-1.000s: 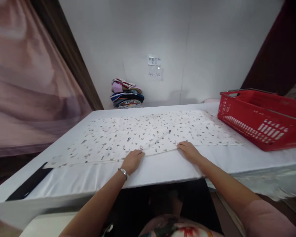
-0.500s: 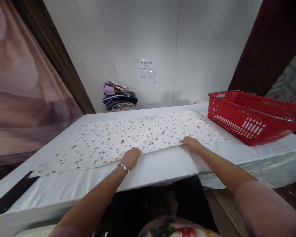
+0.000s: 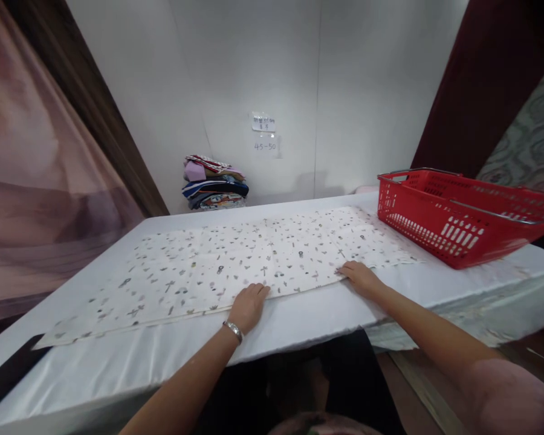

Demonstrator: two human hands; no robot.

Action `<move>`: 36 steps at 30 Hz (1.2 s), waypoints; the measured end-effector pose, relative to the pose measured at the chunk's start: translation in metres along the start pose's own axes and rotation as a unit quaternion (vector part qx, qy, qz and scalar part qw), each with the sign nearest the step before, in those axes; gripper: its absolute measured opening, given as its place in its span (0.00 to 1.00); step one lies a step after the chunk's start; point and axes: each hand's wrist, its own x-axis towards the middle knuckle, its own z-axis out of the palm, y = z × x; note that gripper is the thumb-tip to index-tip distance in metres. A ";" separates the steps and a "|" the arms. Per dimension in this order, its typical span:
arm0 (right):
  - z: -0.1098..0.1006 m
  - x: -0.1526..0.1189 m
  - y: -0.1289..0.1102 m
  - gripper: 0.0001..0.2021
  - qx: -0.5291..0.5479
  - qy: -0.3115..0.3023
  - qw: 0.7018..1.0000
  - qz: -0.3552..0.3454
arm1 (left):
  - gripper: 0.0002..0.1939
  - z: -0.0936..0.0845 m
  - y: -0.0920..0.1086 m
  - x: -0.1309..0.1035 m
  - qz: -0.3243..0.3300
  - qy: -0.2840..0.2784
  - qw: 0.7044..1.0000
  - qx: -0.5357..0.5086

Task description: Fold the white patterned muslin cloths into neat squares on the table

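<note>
A long white cloth with small grey printed motifs lies spread over the table, folded in layers along its near edge. My left hand, with a silver bracelet at the wrist, holds that near edge around the middle, its fingers together on top and the thumb hidden. Further right, my right hand grips the same edge with its fingertips. Between the two hands the cloth lies fairly flat.
A red plastic basket with metal handles stands on the table's right side. Folded fabrics are stacked at the back against the wall. A dark flat object lies at the left front, partly under the cloth's corner. White satin covers the table.
Both hands have come slightly toward me and to the right along the cloth's edge. The diagonal crease between them has smoothed out. The view has shifted a little.
</note>
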 end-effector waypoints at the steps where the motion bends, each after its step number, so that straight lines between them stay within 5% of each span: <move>1: 0.000 -0.001 0.004 0.20 0.002 0.006 1.000 0.003 | 0.20 0.002 0.003 0.004 0.002 0.005 1.000 -0.004; 15: -0.003 -0.023 0.076 0.19 -0.071 0.019 0.977 0.199 | 0.17 0.012 0.051 0.056 0.050 -0.014 0.998 -0.028; 26: -0.017 -0.049 0.110 0.14 -0.086 -0.002 0.977 0.195 | 0.17 0.013 0.053 0.060 0.084 -0.032 0.994 -0.056; 36: -0.019 -0.050 0.145 0.16 -0.117 0.006 0.955 0.273 | 0.17 0.024 0.052 0.062 0.066 -0.002 0.994 -0.088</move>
